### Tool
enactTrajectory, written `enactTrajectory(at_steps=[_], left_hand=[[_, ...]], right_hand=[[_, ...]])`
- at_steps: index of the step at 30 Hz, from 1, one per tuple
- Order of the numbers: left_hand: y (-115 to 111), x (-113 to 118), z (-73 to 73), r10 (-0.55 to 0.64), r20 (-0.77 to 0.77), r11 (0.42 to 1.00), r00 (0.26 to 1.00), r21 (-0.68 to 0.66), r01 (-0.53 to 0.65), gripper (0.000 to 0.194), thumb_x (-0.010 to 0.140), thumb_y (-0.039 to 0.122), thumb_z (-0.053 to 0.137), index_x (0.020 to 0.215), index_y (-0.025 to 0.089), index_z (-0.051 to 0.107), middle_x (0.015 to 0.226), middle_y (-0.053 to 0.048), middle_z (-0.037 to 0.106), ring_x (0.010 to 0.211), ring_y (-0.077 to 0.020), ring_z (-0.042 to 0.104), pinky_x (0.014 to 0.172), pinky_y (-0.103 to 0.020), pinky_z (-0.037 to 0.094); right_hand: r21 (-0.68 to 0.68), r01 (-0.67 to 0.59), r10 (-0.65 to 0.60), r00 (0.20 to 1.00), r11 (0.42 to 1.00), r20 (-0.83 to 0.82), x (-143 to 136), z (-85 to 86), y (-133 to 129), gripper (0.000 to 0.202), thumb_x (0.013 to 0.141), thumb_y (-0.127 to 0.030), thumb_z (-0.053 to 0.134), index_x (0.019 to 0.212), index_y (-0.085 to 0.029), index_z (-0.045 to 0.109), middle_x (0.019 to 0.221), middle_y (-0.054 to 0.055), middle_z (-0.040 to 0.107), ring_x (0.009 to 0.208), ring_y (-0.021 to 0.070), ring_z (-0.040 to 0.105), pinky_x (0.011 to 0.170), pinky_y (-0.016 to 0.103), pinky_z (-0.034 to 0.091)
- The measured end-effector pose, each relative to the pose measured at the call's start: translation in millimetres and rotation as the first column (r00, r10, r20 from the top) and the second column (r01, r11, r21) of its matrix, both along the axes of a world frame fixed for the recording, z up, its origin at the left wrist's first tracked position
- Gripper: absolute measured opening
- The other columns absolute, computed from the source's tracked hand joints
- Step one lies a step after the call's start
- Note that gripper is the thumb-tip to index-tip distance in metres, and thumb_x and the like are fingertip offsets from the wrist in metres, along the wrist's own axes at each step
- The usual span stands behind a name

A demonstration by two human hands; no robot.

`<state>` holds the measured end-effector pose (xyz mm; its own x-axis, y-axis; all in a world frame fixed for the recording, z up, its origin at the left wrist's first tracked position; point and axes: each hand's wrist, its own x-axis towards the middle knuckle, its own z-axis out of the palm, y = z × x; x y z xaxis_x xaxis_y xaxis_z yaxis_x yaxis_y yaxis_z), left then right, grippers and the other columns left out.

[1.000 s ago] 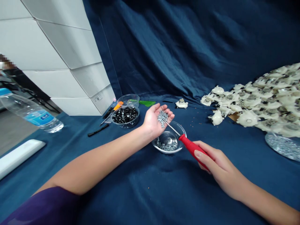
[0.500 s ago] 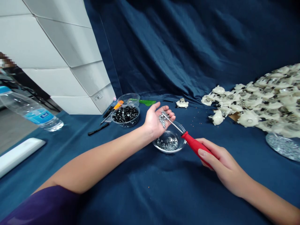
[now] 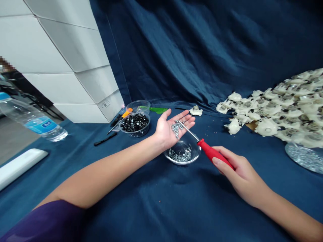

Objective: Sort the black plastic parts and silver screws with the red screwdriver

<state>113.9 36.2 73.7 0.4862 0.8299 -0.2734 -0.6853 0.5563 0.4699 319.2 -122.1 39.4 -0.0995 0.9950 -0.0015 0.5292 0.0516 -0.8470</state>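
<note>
My left hand [image 3: 165, 132] is palm up with its fingers stretched out, holding a small heap of silver screws [image 3: 176, 129] in the palm. Closed around the red handle of a screwdriver [image 3: 214, 154] is my right hand [image 3: 236, 174]. The metal shaft points up and left, its tip at the screws in my left palm; whether a screw sits on the tip is too small to tell. Just below my left hand stands a clear plastic bowl [image 3: 183, 162] with more silver screws inside.
Behind my left forearm is a clear bowl of black parts [image 3: 135, 123]. White plastic housings [image 3: 268, 126] are piled at right, one [image 3: 196, 110] lying apart. A clear container of small metal parts [image 3: 304, 157] sits at far right. White boxes [image 3: 60, 87] and a water bottle [image 3: 41, 122] are at left.
The fingers of my left hand have straightened from a cupped shape, and the screws lie flatter on the palm. My right hand and the screwdriver have shifted slightly right.
</note>
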Motion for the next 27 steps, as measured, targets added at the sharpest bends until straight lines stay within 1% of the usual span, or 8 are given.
enactTrajectory(at_steps=[4,9,13,17,20,23,27], left_hand=[[0.0,-0.8,-0.8,-0.010,0.016,1.000,1.000,-0.004,0.010,0.060,0.108,0.043,0.045,0.143,-0.002,0.064,0.094,-0.021,0.078,0.092,-0.0325,0.080,0.089,-0.043,0.067],[-0.5,-0.6,-0.7,-0.018,0.029,1.000,0.999,-0.009,0.019,0.059,0.107,0.042,0.046,0.141,-0.003,0.065,0.094,-0.022,0.078,0.093,-0.0342,0.080,0.089,-0.045,0.067],[-0.7,-0.6,0.5,-0.026,0.024,0.999,0.999,-0.022,0.027,0.054,0.105,0.039,0.048,0.135,-0.002,0.068,0.085,-0.019,0.076,0.090,-0.0336,0.080,0.090,-0.045,0.067],[-0.2,-1.3,1.2,-0.019,0.005,0.999,1.000,-0.031,0.019,0.052,0.104,0.039,0.050,0.129,-0.001,0.072,0.076,-0.016,0.073,0.083,-0.0310,0.079,0.087,-0.044,0.068],[-0.2,-1.5,1.0,-0.010,-0.002,1.000,1.000,-0.020,0.010,0.052,0.104,0.040,0.050,0.128,-0.002,0.072,0.076,-0.016,0.073,0.080,-0.0291,0.078,0.084,-0.041,0.068],[-0.6,-1.3,0.8,0.004,-0.012,1.000,1.000,-0.017,-0.004,0.054,0.104,0.040,0.050,0.130,-0.002,0.072,0.078,-0.016,0.073,0.080,-0.0285,0.078,0.085,-0.040,0.068],[-0.6,-1.2,0.6,0.015,-0.027,1.000,1.000,-0.016,-0.015,0.054,0.103,0.041,0.050,0.131,-0.001,0.071,0.080,-0.016,0.074,0.081,-0.0282,0.078,0.085,-0.040,0.068]], right_hand=[[0.000,-0.010,0.010,1.000,1.000,0.008,3.1,-4.6,1.7,0.039,0.110,-0.060,0.050,0.128,-0.028,0.062,0.077,-0.004,0.058,0.067,0.0163,0.049,0.061,0.029,0.035],[-0.012,-0.018,0.019,0.999,1.000,0.035,4.0,-8.5,2.7,0.039,0.110,-0.060,0.050,0.129,-0.028,0.062,0.075,-0.004,0.058,0.065,0.0171,0.050,0.061,0.030,0.036],[-0.016,-0.024,0.025,0.999,1.000,0.045,4.3,-8.1,3.9,0.041,0.109,-0.060,0.050,0.132,-0.028,0.061,0.077,-0.004,0.060,0.066,0.0168,0.051,0.062,0.029,0.038],[0.005,-0.019,0.018,0.998,1.000,0.056,6.4,-8.8,4.6,0.041,0.109,-0.060,0.051,0.132,-0.028,0.063,0.080,-0.004,0.062,0.068,0.0165,0.053,0.063,0.029,0.040],[0.008,-0.033,0.033,0.998,0.999,0.056,6.7,-9.7,4.7,0.041,0.109,-0.059,0.051,0.134,-0.028,0.062,0.080,-0.004,0.062,0.068,0.0164,0.052,0.063,0.029,0.039],[0.008,-0.055,0.055,0.997,0.998,0.047,5.1,-10.1,4.5,0.042,0.110,-0.059,0.051,0.137,-0.028,0.061,0.080,-0.005,0.060,0.068,0.0162,0.052,0.063,0.029,0.039],[-0.015,-0.080,0.081,0.996,0.997,0.039,3.2,-10.4,3.5,0.045,0.110,-0.059,0.051,0.142,-0.029,0.059,0.085,-0.003,0.064,0.071,0.0172,0.054,0.066,0.031,0.040]])
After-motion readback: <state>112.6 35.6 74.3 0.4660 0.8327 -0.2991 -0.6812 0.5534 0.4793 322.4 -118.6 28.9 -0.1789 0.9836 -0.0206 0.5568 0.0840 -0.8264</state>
